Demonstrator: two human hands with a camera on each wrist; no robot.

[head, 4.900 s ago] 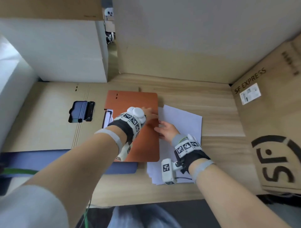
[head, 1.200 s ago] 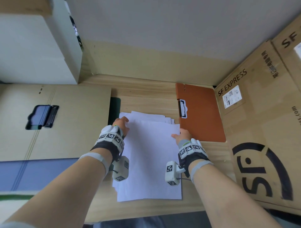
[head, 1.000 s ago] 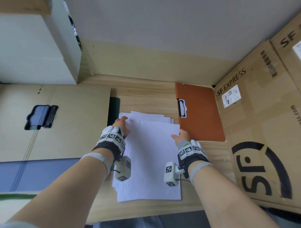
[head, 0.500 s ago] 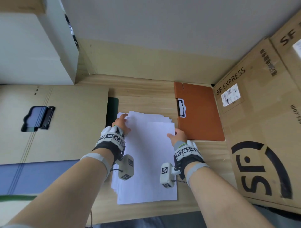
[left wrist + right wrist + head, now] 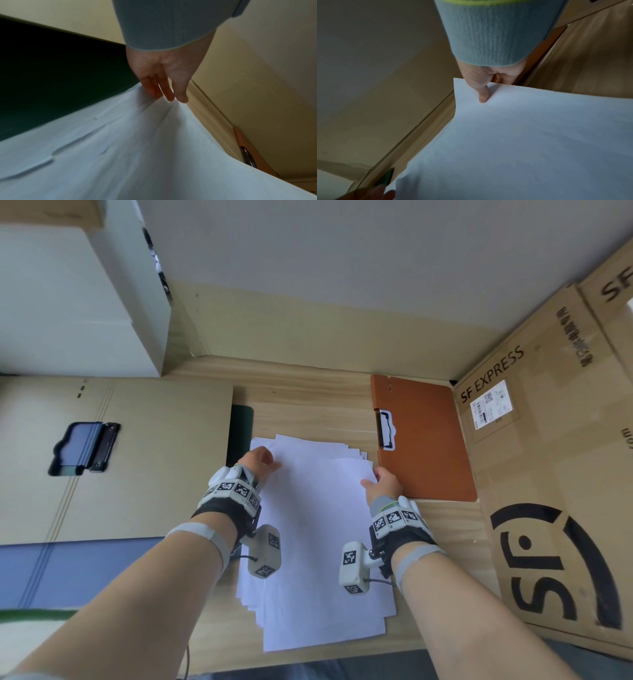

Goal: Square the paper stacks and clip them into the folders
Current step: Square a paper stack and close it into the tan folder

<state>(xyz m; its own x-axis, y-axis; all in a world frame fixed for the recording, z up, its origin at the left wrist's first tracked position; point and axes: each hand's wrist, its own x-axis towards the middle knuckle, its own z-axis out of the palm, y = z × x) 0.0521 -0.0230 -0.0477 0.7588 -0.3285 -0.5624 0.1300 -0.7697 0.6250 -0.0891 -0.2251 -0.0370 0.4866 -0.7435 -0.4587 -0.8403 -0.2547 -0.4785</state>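
Observation:
A loosely fanned stack of white paper lies in the middle of the wooden desk. My left hand pinches its far left corner; in the left wrist view my left hand draws the paper up into a ridge at the fingertips. My right hand holds the far right edge, with its thumb on top of the sheet and the fingers curled below. An orange clip folder with a metal clip lies closed to the right of the stack.
A beige folder with a dark clip lies open at left, over a blue folder. A dark green edge shows beside the paper. Large cardboard boxes stand at right, a white box at back left.
The orange folder went from under my left hand to the right side of the desk. Over the last second my right hand drew the top sheet's edge leftward, away from that folder.

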